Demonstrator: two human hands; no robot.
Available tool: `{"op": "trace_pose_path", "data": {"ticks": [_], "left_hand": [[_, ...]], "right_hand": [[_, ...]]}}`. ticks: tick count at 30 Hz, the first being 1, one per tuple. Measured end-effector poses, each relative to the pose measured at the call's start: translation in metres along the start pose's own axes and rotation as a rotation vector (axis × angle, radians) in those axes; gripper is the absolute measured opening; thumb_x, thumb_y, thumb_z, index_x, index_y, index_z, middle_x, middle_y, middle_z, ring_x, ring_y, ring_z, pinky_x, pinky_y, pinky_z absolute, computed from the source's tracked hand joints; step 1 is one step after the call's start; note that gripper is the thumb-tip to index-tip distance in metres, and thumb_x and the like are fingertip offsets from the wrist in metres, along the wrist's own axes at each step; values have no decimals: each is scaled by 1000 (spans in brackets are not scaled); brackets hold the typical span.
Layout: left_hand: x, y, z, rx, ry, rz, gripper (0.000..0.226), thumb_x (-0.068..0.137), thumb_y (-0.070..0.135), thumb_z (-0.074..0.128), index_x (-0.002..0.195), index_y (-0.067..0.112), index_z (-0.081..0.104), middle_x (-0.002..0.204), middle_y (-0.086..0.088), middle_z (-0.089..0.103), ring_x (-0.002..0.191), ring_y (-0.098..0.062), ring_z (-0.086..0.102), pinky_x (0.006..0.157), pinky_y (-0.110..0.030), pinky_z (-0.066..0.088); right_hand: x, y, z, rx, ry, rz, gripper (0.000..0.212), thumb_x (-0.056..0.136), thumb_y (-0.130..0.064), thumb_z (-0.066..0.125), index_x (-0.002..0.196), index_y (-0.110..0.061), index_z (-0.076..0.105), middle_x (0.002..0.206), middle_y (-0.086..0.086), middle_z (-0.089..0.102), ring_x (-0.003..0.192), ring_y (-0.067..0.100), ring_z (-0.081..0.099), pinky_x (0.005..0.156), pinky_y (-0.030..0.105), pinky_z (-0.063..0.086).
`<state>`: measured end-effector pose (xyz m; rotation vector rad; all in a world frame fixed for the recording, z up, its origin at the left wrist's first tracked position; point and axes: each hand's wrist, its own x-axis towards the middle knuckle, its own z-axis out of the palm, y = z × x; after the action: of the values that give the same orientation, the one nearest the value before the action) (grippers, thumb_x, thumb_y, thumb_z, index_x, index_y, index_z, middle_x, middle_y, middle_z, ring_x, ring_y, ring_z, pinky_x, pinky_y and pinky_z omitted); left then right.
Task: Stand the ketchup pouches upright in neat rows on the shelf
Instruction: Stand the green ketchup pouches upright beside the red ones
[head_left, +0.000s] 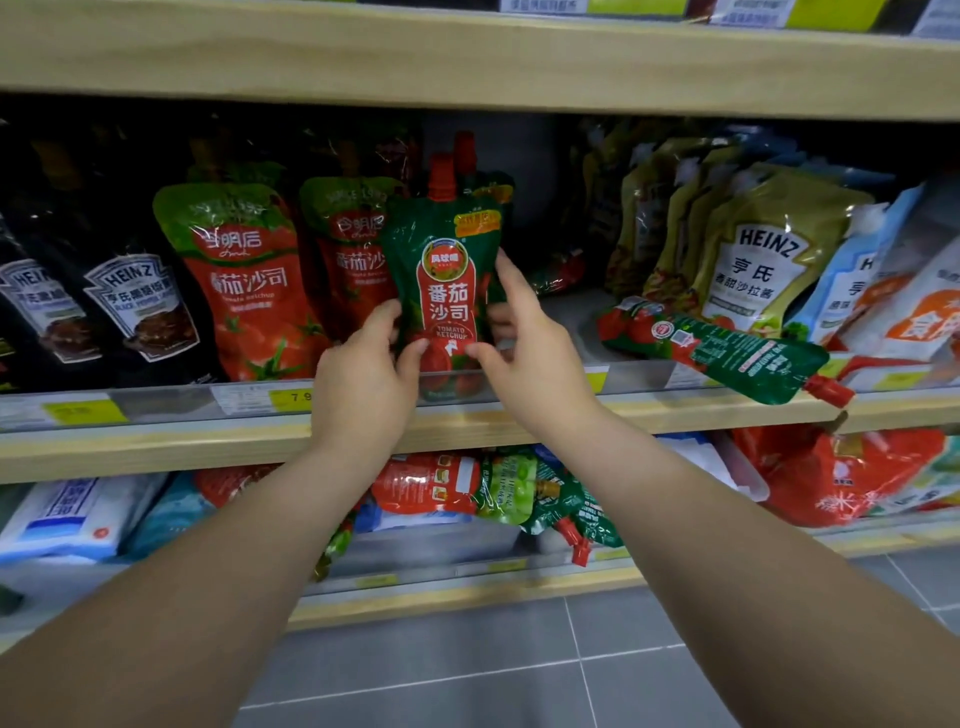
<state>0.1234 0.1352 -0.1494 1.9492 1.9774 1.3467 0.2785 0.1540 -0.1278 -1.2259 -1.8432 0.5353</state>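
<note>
A green and red ketchup pouch (448, 270) with a red cap stands upright at the front of the middle shelf (208, 441). My left hand (363, 379) grips its lower left edge and my right hand (524, 343) grips its lower right edge. A second pouch of the same kind stands right behind it, only its red cap (465, 150) and top showing. Another green ketchup pouch (722, 348) lies flat on the shelf to the right, its cap pointing past the front edge.
Red ketchup pouches of another brand (244, 280) stand to the left, beside black Heinz pouches (140, 312). Olive Heinz salad dressing pouches (758, 260) stand at the right. The shelf below holds several pouches (498, 488) lying flat. Grey floor tiles are underneath.
</note>
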Motion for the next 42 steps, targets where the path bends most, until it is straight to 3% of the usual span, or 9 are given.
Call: {"op": "trace_pose_path", "data": {"ticks": [3,7,11,15,19,24,30,37,42], "left_hand": [[-4,0,2,44,20,53,43,93,28,54,133,15,46,108,-9,67,90,-30,63,84,-48,51],[-4,0,4,23,41,12,44,92,27,55,133,18,44,112,-4,65,95,-28,62,90,-50,47],[-8,0,5,30,59,36,46,91,31,56,133,19,43,109,-1,65,95,-23,61,91,-49,46],[-8,0,6,35,89,27,49,90,37,58,133,21,42,109,1,65,97,-18,60,89,-48,49],[-7,-1,7,48,91,41,50,89,39,58,133,21,42,108,1,65,95,-16,60,85,-47,51],[-7,-3,7,41,92,49,50,89,41,57,133,22,42,108,2,65,93,-15,61,83,-47,52],[-8,-3,7,41,88,44,50,88,42,57,132,23,42,106,3,65,92,-16,61,80,-47,53],[-7,-3,6,22,69,35,54,87,43,57,135,25,38,111,3,64,95,-17,61,81,-46,53],[-6,-1,4,-44,52,27,61,84,39,65,136,29,35,119,4,59,97,-9,55,79,-29,47]], "right_hand": [[1,8,-15,-90,25,-13,66,83,-7,58,139,-31,34,115,-1,62,100,13,59,84,32,51],[30,29,-35,-381,107,-27,49,79,-9,59,127,-15,53,120,12,59,110,30,53,88,37,48],[69,51,-27,-666,-144,-11,60,83,-14,58,139,-22,38,142,13,39,128,35,32,104,41,35],[94,65,-14,-775,-369,18,77,84,-18,57,147,-32,16,155,8,18,139,37,12,113,48,17],[101,71,-6,-826,-438,15,70,88,-20,53,147,-34,17,156,3,16,142,33,7,113,51,10],[98,67,-10,-957,-289,-74,47,91,-20,47,137,-27,41,141,9,42,127,36,34,101,45,29],[93,65,-14,-897,-229,66,44,92,-12,38,134,-20,43,138,11,42,127,36,30,96,45,34],[94,53,-19,-715,87,114,33,99,-30,34,122,-15,51,129,13,52,122,35,37,91,45,33],[95,41,-33,-505,315,243,34,100,-28,32,124,-13,50,126,15,55,121,34,41,92,44,34]]}}
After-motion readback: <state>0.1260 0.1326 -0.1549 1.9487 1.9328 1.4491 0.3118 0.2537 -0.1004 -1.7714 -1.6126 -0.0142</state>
